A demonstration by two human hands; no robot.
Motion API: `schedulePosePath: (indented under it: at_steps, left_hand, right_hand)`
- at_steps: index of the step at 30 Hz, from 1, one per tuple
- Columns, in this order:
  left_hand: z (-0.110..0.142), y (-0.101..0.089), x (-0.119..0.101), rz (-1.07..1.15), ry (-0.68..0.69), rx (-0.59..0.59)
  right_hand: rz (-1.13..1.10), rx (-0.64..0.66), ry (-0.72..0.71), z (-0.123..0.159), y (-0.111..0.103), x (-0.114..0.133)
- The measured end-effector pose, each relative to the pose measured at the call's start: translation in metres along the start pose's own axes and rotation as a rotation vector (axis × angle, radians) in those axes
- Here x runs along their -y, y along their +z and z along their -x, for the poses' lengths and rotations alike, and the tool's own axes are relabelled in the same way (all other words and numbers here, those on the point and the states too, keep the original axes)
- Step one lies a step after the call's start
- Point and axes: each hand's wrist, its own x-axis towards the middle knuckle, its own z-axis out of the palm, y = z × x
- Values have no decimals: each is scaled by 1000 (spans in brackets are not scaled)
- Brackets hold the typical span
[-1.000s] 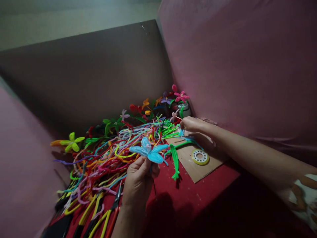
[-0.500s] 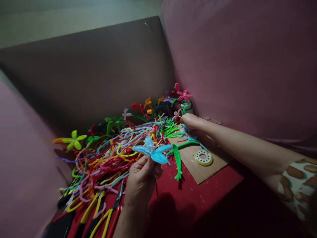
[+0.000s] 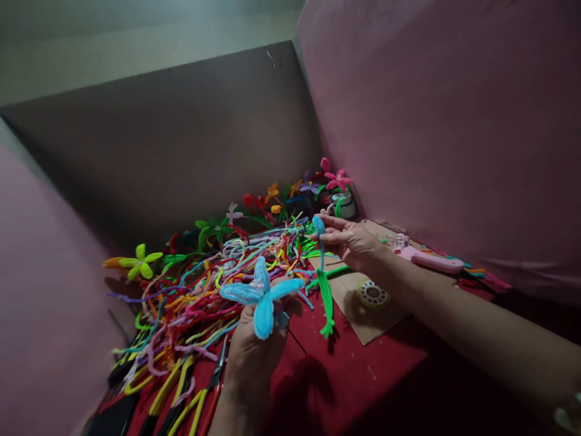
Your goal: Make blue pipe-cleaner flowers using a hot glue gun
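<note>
My left hand is closed round the stem of a light blue pipe-cleaner flower, held up over the red table. My right hand reaches across further back and pinches a looped blue pipe-cleaner petal between fingers and thumb. A big tangle of coloured pipe cleaners lies behind and left of both hands. A green folded pipe cleaner lies between the hands on the table.
A cardboard sheet carries a yellow-rimmed tape roll. A pink glue gun lies at the right wall. Finished flowers stand in the back corner by a small jar. Pliers with yellow handles lie front left. Pink and brown walls enclose the table.
My right hand has lifted from the corner with a blue petal loop, uncovering the pink glue gun. My left hand has turned the blue flower and lowered it slightly.
</note>
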Motion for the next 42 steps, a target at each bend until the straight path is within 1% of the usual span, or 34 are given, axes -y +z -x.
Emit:
schedulePosePath:
  at_steps: [3, 5, 8, 13, 16, 18, 19, 20, 22, 23, 24, 25, 27, 28, 30, 33, 35, 37, 39, 40, 41, 42]
  left_hand:
    - [0, 0, 2, -48, 25, -30]
    - [-1, -1, 4, -80, 1, -6]
    - [-2, -1, 8, -127, -59, 43]
    - [1, 4, 6, -235, -106, 27]
    - [4, 5, 2, -277, -129, 54]
    - [4, 4, 0, -265, -148, 63]
    - [4, 3, 0, -253, -160, 62]
    - [4, 2, -1, -232, -170, 58]
    - [3, 0, -1, -183, -196, 51]
    - [3, -1, -2, -158, -210, 51]
    - [2, -1, -2, -137, -224, 55]
    - [2, -1, -2, -121, -240, 61]
    - [2, -1, -3, -101, -268, 81]
    - [3, 0, -3, -92, -273, 88]
    - [4, 0, -4, -87, -269, 87]
    - [3, -2, -3, -117, -236, 64]
    - [2, -5, -2, -146, -226, 68]
    - [0, -8, -1, -163, -216, 80]
    - [0, -8, 0, -172, -206, 81]
    - [0, -7, 0, -171, -197, 77]
    - [0, -6, 0, -170, -194, 74]
    - [0, -4, 0, -167, -193, 67]
  right_hand:
    - [-81, 84, 163, 18, 15, -4]
    - [-126, 132, 227, 27, 23, -6]
    - [-196, 118, 232, 38, 32, -11]
    - [-167, 87, 353, 49, 42, -21]
    - [-67, 143, 305, 56, 37, -21]
    - [136, 174, 211, 63, 24, -13]
    - [294, 150, 136, 66, 13, -7]
    - [491, 110, 26, 71, 0, 0]
    - [986, -57, -255, 79, -34, 16]
    - [1258, -139, -361, 83, -52, 23]
    - [1504, -233, -420, 86, -71, 29]
    - [1712, -293, -401, 88, -89, 34]
    - [2012, -302, -239, 90, -118, 39]
    - [2099, -322, -186, 89, -129, 40]
    - [2190, -309, -109, 87, -143, 36]
    - [2214, -259, -98, 82, -155, 30]
    - [2180, -242, -165, 81, -158, 30]
    - [2087, -278, -279, 84, -154, 34]
    - [1891, -344, -388, 91, -140, 43]
    - [1727, -374, -421, 96, -130, 48]
    - [1537, -372, -377, 102, -117, 52]
    - [1350, -355, -283, 107, -104, 56]
